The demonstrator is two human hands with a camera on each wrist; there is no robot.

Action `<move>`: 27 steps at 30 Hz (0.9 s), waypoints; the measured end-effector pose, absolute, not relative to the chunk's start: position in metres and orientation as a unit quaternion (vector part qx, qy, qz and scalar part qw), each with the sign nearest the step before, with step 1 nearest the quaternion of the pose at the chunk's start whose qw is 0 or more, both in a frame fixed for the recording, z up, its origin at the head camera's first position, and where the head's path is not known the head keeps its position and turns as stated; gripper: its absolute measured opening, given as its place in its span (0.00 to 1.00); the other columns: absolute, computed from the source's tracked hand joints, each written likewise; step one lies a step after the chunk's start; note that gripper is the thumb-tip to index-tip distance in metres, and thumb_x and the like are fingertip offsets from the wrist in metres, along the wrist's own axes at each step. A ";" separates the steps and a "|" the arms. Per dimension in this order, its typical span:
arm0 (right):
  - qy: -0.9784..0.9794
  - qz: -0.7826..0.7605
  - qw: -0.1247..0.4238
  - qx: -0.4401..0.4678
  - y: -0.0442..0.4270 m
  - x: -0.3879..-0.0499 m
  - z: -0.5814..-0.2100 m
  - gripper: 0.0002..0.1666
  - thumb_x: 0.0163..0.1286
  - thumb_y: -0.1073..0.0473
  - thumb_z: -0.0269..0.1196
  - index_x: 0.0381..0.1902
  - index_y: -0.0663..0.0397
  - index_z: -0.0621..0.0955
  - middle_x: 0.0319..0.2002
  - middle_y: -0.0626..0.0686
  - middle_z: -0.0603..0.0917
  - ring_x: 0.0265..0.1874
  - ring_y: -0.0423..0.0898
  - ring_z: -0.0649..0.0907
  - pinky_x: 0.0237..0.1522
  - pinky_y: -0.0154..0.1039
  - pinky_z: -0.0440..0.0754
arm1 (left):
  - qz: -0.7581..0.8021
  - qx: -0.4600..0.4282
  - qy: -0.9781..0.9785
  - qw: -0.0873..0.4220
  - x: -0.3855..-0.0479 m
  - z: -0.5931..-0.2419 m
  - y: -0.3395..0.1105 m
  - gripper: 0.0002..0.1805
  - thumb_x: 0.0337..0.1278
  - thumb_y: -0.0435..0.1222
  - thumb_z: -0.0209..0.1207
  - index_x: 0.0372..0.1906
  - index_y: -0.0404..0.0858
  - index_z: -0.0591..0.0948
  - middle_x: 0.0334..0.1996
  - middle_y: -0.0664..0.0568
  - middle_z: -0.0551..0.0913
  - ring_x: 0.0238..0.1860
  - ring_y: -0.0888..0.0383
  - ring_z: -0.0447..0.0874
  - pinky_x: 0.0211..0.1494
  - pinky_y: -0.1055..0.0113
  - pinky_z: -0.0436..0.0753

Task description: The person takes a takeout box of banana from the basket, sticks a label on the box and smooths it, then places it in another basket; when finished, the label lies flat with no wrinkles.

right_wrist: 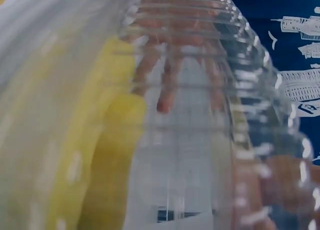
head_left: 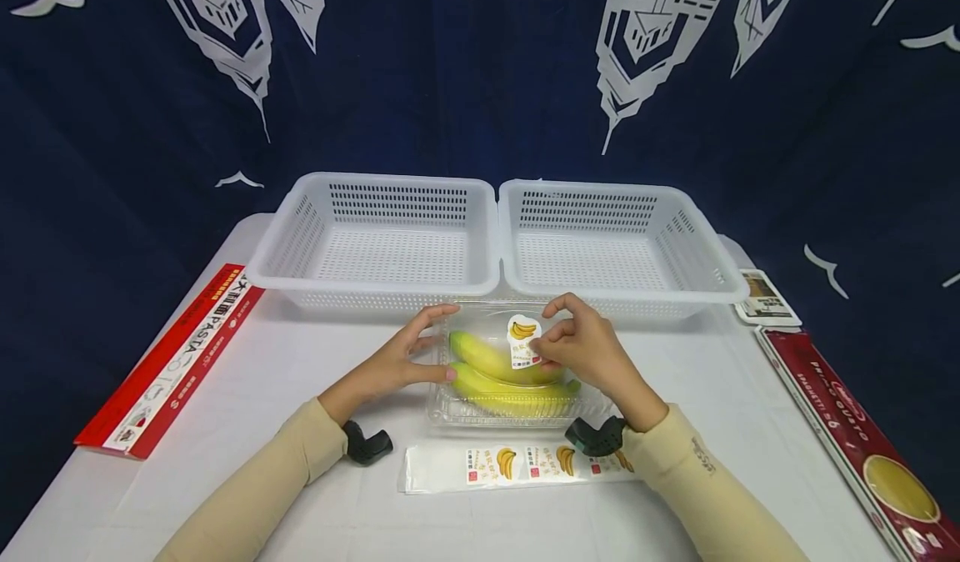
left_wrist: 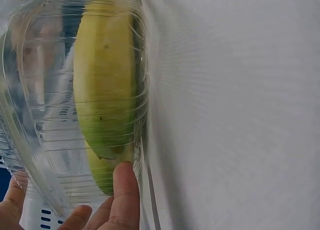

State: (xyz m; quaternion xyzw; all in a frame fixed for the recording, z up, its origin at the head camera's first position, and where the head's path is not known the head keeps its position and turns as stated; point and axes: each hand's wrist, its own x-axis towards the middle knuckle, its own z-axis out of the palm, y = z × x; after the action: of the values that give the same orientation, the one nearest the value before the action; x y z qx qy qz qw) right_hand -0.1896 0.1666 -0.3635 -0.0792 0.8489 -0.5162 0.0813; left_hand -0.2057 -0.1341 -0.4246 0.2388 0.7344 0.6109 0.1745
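Note:
Two yellow bananas (head_left: 517, 399) with greenish tips lie inside a clear plastic clamshell box (head_left: 441, 416) at the table's centre. My left hand (head_left: 390, 366) grips the left end of the box, thumb and fingers spread along its side. In the left wrist view, its fingertips (left_wrist: 126, 185) press against the clear wall beside a banana (left_wrist: 107, 74). My right hand (head_left: 588, 345) is over the lid, pinching the right edge of a white banana sticker (head_left: 522, 328). The right wrist view looks through the ribbed plastic (right_wrist: 185, 125), and the sticker does not show there.
A strip of banana stickers (head_left: 498, 466) lies in front of the box. Behind it stand two white perforated baskets (head_left: 375, 287) (head_left: 622, 293). Red pasta packs lie at left (head_left: 172, 362) and right (head_left: 847, 429), with a small card-like pack (head_left: 768, 299) at the right edge.

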 end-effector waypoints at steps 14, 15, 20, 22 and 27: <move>0.887 -0.449 0.038 -0.097 0.165 -0.192 -0.368 0.23 0.63 0.69 0.75 0.53 0.63 0.77 0.27 0.49 0.87 0.20 0.46 0.87 0.23 0.37 0.80 | 0.612 0.227 0.735 0.182 -0.204 -0.422 -0.133 0.50 0.63 0.37 0.73 0.86 0.46 0.59 0.87 0.42 0.46 0.81 0.23 0.54 0.73 0.27 0.70; 0.887 -0.450 0.036 -0.100 0.165 -0.192 -0.368 0.22 0.64 0.69 0.75 0.52 0.64 0.79 0.28 0.50 0.86 0.20 0.46 0.86 0.22 0.37 0.80 | 0.612 0.225 0.735 0.183 -0.203 -0.422 -0.133 0.50 0.63 0.37 0.73 0.85 0.46 0.59 0.87 0.42 0.46 0.81 0.23 0.54 0.73 0.27 0.70; 0.882 -0.453 0.037 -0.123 0.167 -0.193 -0.370 0.16 0.66 0.69 0.75 0.51 0.63 0.86 0.30 0.51 0.81 0.18 0.44 0.82 0.21 0.36 0.77 | 0.612 0.224 0.736 0.183 -0.203 -0.422 -0.133 0.50 0.63 0.36 0.72 0.86 0.45 0.58 0.87 0.42 0.46 0.81 0.24 0.53 0.73 0.28 0.71; 0.882 -0.452 0.042 -0.129 0.167 -0.193 -0.371 0.15 0.66 0.69 0.75 0.51 0.63 0.88 0.30 0.51 0.79 0.17 0.45 0.81 0.20 0.36 0.76 | 0.612 0.226 0.736 0.182 -0.203 -0.422 -0.133 0.50 0.64 0.35 0.72 0.86 0.44 0.58 0.87 0.42 0.45 0.81 0.24 0.53 0.73 0.28 0.71; 0.883 -0.448 0.052 -0.133 0.167 -0.193 -0.370 0.21 0.63 0.67 0.78 0.54 0.63 0.89 0.33 0.52 0.77 0.16 0.47 0.79 0.19 0.37 0.79 | 0.612 0.226 0.736 0.184 -0.203 -0.422 -0.133 0.51 0.64 0.36 0.72 0.86 0.45 0.57 0.88 0.43 0.44 0.81 0.25 0.53 0.73 0.28 0.71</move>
State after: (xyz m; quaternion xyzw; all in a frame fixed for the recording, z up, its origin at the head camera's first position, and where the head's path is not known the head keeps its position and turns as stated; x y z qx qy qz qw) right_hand -0.1932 0.1668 -0.3703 -0.1326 0.8828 -0.4477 0.0517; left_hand -0.2033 -0.1328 -0.4219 0.2259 0.7356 0.6117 0.1838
